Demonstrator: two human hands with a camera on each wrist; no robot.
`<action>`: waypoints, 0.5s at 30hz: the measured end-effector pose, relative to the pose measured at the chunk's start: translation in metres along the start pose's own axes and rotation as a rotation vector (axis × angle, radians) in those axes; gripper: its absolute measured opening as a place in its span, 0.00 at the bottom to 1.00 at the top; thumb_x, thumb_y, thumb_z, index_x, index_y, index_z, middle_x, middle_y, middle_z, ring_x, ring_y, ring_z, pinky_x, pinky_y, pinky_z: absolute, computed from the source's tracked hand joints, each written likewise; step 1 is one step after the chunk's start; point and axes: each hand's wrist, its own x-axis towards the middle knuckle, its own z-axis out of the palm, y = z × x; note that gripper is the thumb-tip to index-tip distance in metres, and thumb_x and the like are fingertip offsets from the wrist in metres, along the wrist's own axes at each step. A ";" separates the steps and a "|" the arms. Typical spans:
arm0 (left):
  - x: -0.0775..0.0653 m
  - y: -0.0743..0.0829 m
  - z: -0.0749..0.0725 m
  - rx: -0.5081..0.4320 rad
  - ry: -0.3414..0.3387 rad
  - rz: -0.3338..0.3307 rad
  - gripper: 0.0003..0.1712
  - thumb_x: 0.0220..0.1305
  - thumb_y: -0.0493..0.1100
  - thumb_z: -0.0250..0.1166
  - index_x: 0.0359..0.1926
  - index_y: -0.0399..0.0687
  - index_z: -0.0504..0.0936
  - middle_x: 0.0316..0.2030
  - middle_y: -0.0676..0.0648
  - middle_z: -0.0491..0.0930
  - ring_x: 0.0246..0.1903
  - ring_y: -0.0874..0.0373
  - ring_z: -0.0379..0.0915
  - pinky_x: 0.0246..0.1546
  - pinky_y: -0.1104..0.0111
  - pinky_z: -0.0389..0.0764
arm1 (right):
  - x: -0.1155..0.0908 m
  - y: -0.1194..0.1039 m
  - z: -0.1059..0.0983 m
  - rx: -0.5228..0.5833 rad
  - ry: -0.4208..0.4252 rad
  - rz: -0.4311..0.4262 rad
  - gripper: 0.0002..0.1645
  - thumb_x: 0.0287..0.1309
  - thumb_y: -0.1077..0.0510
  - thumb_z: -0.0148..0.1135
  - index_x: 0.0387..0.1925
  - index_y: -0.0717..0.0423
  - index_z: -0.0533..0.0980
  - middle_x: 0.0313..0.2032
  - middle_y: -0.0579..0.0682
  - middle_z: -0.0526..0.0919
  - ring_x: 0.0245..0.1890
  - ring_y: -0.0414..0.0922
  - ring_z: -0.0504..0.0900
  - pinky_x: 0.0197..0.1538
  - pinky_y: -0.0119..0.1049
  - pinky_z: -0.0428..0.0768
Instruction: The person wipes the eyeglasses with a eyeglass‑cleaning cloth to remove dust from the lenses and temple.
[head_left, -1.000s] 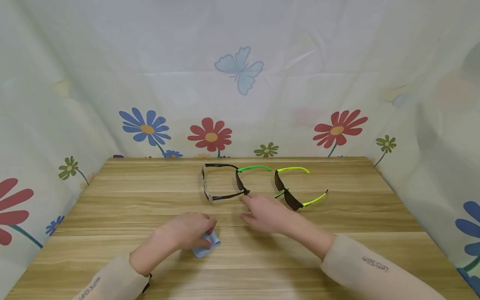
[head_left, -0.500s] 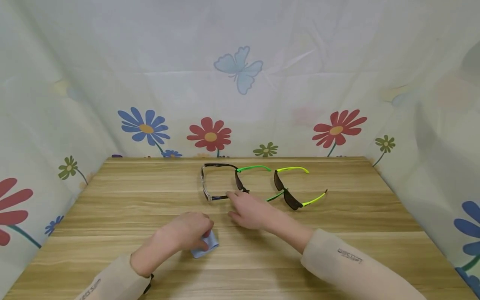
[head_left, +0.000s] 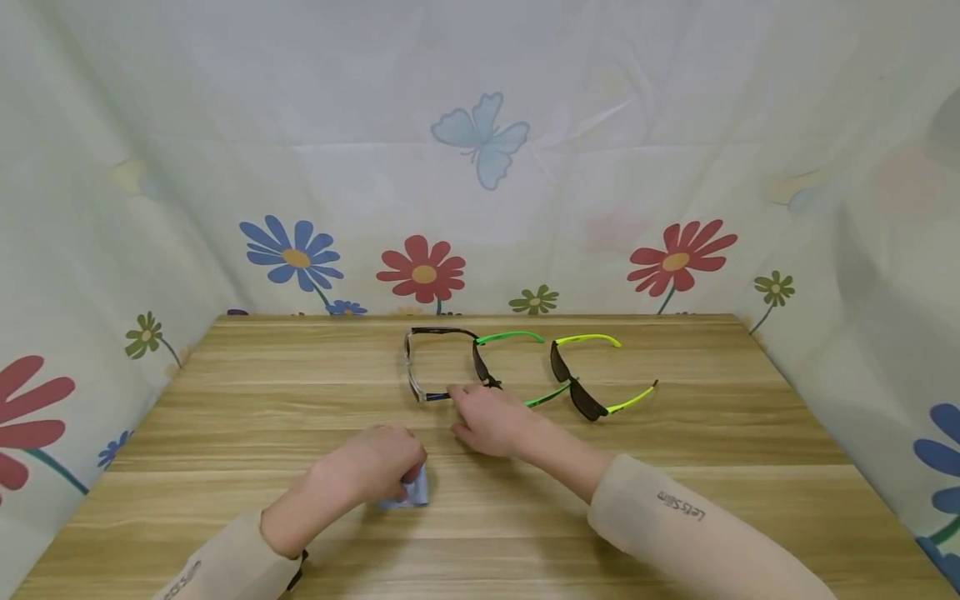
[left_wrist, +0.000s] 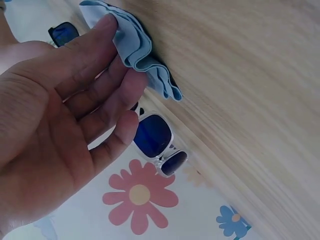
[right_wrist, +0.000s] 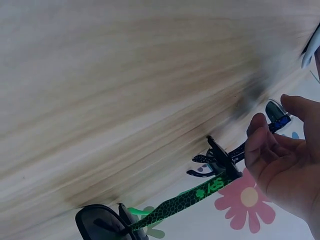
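My left hand [head_left: 367, 462] pinches a folded light blue cloth [left_wrist: 137, 50] between thumb and fingers, low over the table. My right hand [head_left: 491, 421] is at the near temple of the clear-framed sunglasses [head_left: 414, 386], its fingers loosely bent. In the right wrist view the dark temple [right_wrist: 237, 152] passes behind the fingers; whether they touch it I cannot tell. Blue lenses [left_wrist: 154, 135] of that pair show in the left wrist view. Right of it stand black sunglasses with green temples [head_left: 481, 364], partly behind my right hand, then dark sunglasses with yellow temples [head_left: 587, 401].
All three pairs stand in a row with temples unfolded on the wood-grain table [head_left: 247, 392], their temples pointing right. A white curtain [head_left: 600, 167] printed with flowers and a butterfly encloses the table at the back and both sides.
My right hand has moved left, from beside the green-templed pair to the near temple of the clear-framed pair. My left hand stays nearly in place with the cloth, which has turned slightly.
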 end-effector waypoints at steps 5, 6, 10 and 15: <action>-0.001 0.000 0.001 0.007 0.017 0.021 0.19 0.48 0.40 0.83 0.21 0.53 0.77 0.21 0.58 0.73 0.25 0.63 0.70 0.31 0.66 0.76 | 0.000 0.001 0.002 0.013 0.025 -0.002 0.24 0.70 0.52 0.64 0.60 0.63 0.74 0.46 0.55 0.83 0.45 0.51 0.85 0.42 0.46 0.84; -0.001 0.000 0.001 0.002 0.013 0.022 0.18 0.48 0.39 0.82 0.22 0.52 0.77 0.21 0.58 0.73 0.24 0.63 0.70 0.30 0.66 0.76 | 0.000 0.001 0.002 0.015 0.027 -0.001 0.24 0.70 0.52 0.64 0.60 0.63 0.74 0.45 0.55 0.83 0.45 0.51 0.85 0.41 0.46 0.84; -0.003 0.002 0.000 -0.020 -0.003 0.016 0.16 0.52 0.37 0.79 0.22 0.51 0.78 0.22 0.57 0.74 0.22 0.63 0.68 0.27 0.67 0.74 | 0.001 0.001 0.003 0.018 0.036 -0.007 0.25 0.70 0.52 0.64 0.60 0.63 0.74 0.45 0.56 0.83 0.44 0.51 0.85 0.41 0.46 0.84; -0.006 0.002 -0.003 -0.041 -0.003 0.005 0.17 0.57 0.36 0.75 0.21 0.51 0.76 0.22 0.56 0.73 0.22 0.63 0.65 0.26 0.66 0.72 | 0.003 0.002 0.004 0.023 0.054 -0.023 0.23 0.70 0.54 0.65 0.57 0.65 0.75 0.42 0.55 0.84 0.41 0.50 0.85 0.42 0.45 0.83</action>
